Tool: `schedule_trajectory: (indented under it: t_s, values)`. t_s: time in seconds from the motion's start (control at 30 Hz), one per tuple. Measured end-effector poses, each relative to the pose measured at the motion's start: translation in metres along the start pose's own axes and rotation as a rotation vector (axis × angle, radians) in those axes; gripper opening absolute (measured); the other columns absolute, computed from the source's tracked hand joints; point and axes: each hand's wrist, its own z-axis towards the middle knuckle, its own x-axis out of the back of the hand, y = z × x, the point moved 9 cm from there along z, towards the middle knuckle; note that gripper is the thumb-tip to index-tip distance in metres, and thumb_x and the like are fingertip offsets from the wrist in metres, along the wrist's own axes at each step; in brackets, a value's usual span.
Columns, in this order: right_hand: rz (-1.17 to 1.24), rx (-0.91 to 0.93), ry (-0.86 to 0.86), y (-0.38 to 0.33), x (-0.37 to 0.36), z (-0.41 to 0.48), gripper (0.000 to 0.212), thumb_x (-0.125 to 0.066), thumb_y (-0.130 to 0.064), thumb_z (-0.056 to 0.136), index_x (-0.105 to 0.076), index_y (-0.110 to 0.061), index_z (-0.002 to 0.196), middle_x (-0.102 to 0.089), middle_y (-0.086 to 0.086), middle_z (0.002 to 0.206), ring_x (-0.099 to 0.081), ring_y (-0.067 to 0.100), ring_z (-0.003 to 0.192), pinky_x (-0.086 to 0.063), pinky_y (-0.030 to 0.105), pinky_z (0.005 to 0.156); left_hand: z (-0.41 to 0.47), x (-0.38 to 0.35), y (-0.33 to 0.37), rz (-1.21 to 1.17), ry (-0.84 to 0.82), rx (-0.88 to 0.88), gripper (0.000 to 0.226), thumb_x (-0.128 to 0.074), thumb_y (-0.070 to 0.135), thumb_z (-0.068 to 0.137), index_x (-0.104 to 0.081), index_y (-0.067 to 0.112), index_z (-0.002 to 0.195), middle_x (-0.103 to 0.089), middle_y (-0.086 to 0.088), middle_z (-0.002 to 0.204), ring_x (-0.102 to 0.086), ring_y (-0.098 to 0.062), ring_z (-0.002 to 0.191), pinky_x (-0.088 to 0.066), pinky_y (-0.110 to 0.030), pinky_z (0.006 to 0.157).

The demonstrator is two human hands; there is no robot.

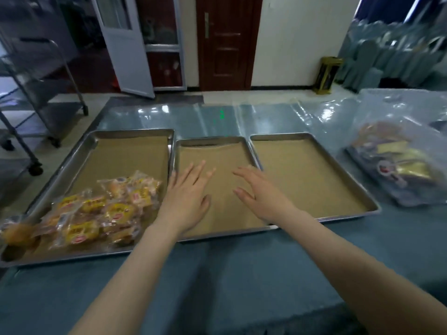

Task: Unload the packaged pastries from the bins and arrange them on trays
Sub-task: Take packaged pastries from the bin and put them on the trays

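Head view: three paper-lined metal trays are set side by side on the blue tabletop (242,274). The packaged pastries (96,209) are heaped at the near end of the left tray (133,131), with one packet overhanging its left rim. The left hand (187,197) and right hand (262,192) are held over the middle tray (210,139), fingers straight and spread, each grip slack with nothing held; contact with that tray cannot be confirmed. A bin (370,177) under clear plastic, its packets blurred, is noted just right of the right tray (285,136).
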Motion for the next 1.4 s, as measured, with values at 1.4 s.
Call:
schedule_trajectory:
  t_s: [1.4]
  values:
    - [-0.05,-0.096,0.003,0.678,0.43,0.043,0.021,-0.061,-0.021,0.09,-0.063,-0.029,0.109,-0.067,-0.011,0.104,-0.061,0.005,0.095,-0.042,0.017,0.081,0.465,-0.181,0.554,-0.394,0.004,-0.037,0.055,-0.048,0.032,0.095,-0.026,0.032,0.145,-0.019,0.012,0.154,-0.014,-0.002,0.137,-0.007,-0.01,0.099]
